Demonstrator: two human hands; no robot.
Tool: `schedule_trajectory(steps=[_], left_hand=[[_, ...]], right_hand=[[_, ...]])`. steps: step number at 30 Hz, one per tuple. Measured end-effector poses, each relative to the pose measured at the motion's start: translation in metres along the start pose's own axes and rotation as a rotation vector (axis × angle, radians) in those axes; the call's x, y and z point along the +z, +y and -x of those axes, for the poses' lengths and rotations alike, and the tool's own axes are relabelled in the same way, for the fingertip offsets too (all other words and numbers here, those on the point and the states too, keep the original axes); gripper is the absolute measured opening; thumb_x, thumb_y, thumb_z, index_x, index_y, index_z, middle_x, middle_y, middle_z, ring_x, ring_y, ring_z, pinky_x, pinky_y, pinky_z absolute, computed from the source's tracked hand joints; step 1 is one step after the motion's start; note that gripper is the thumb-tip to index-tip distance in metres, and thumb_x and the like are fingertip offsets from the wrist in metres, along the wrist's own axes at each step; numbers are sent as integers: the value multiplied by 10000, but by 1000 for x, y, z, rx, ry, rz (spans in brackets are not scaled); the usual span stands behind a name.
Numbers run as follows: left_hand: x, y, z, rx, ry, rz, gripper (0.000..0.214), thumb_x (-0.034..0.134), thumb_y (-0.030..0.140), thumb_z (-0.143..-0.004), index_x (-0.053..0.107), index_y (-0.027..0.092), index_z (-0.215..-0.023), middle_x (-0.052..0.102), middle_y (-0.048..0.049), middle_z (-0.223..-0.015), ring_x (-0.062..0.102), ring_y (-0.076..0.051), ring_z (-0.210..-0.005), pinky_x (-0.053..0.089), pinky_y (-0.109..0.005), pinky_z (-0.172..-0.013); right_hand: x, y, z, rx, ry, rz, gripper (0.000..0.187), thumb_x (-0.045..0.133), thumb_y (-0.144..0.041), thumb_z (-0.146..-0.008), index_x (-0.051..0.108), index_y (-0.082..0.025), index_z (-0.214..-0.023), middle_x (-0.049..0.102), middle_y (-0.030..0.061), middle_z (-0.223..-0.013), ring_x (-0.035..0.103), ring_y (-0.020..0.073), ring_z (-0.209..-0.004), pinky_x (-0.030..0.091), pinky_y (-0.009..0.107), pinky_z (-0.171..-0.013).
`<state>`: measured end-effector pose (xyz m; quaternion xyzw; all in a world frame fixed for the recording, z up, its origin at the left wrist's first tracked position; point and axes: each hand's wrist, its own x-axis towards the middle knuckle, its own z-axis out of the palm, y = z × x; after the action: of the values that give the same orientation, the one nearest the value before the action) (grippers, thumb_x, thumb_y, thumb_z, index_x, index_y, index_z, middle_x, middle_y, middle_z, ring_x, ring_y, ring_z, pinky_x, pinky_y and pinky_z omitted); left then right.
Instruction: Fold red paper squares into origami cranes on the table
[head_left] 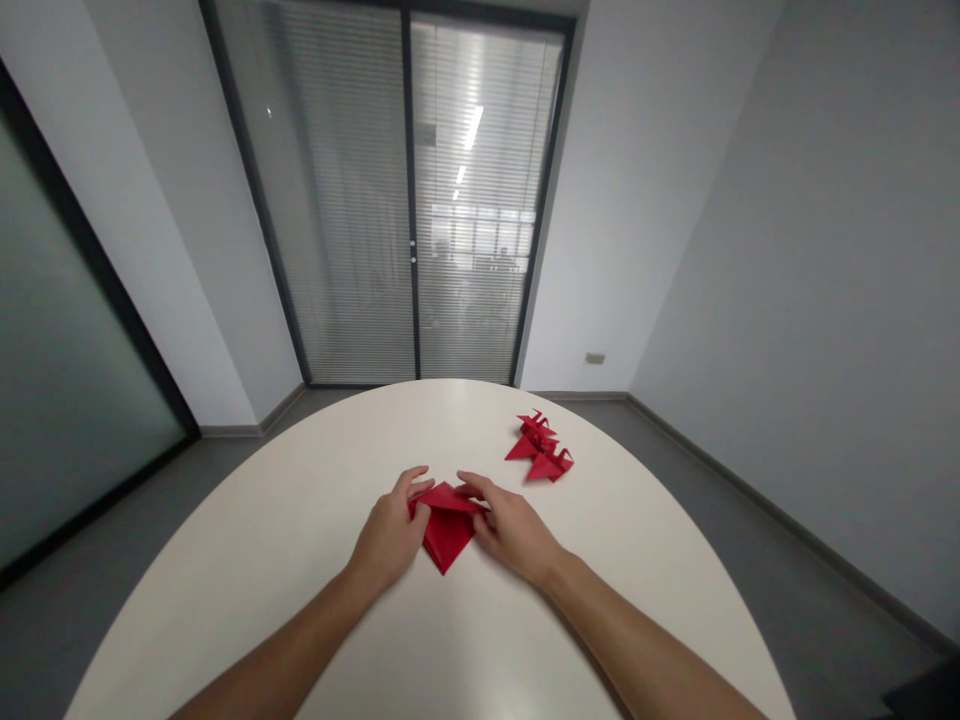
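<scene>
A sheet of red origami paper (448, 540), partly folded into a diamond, lies on the table with one point toward me. Its upper flap is lifted and stands off the layer below. My left hand (394, 530) pinches the left corner between thumb and fingers. On the opposite corner, my right hand (510, 520) is closed the same way, its index finger reaching over the flap's edge. The fingertips cover both side corners of the paper.
Several folded red paper cranes (541, 450) sit clustered on the round white table (300, 520), beyond my right hand. Past the table's far edge are a glass door with blinds (480, 300) and grey walls.
</scene>
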<state>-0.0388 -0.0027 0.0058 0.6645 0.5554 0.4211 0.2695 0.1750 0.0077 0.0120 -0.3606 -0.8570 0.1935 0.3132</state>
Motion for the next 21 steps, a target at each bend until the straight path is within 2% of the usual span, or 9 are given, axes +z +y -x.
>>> schedule_trajectory(steps=[5, 8, 10, 17, 21], left_hand=[[-1, -1, 0, 73, 7, -9, 441, 402, 91, -854, 541, 200, -1258, 709, -88, -1234, 652, -191, -1175, 496, -383, -1035], [-2, 2, 1, 129, 11, -60, 334, 408, 185, -924, 571, 197, -1215, 707, -89, -1220, 655, -204, -1155, 495, -386, -1033], [-1, 3, 3, 162, -31, -121, 305, 416, 239, -949, 590, 203, -1197, 713, -85, -1191, 667, -214, -1112, 505, -393, -1013], [4, -4, 7, 252, -152, -288, 413, 486, 144, -877, 586, 207, -1273, 680, -86, -1270, 639, -224, -1165, 489, -401, -1042], [5, -9, 7, 348, -209, -354, 483, 487, 120, -871, 551, 201, -1342, 620, -103, -1363, 583, -229, -1251, 452, -427, -1089]], right_hand=[[0, 2, 0, -58, -61, 76, 599, 482, -15, -784, 508, -225, -1345, 659, 68, -1279, 637, 192, -1137, 491, 338, -1003], [-1, 0, 0, -68, -89, 104, 535, 500, -22, -781, 569, -221, -1273, 676, 65, -1233, 651, 186, -1078, 497, 310, -960], [-1, -4, 0, -57, -115, 115, 496, 520, -46, -790, 588, -224, -1248, 687, 58, -1206, 659, 182, -1041, 501, 293, -929], [-7, -15, 0, -53, -199, 160, 463, 588, -160, -798, 593, -230, -1256, 714, 50, -1166, 672, 209, -1020, 499, 297, -908], [-9, -16, -1, -102, -207, 160, 484, 669, -338, -821, 587, -217, -1282, 686, 86, -1244, 649, 255, -1104, 484, 365, -973]])
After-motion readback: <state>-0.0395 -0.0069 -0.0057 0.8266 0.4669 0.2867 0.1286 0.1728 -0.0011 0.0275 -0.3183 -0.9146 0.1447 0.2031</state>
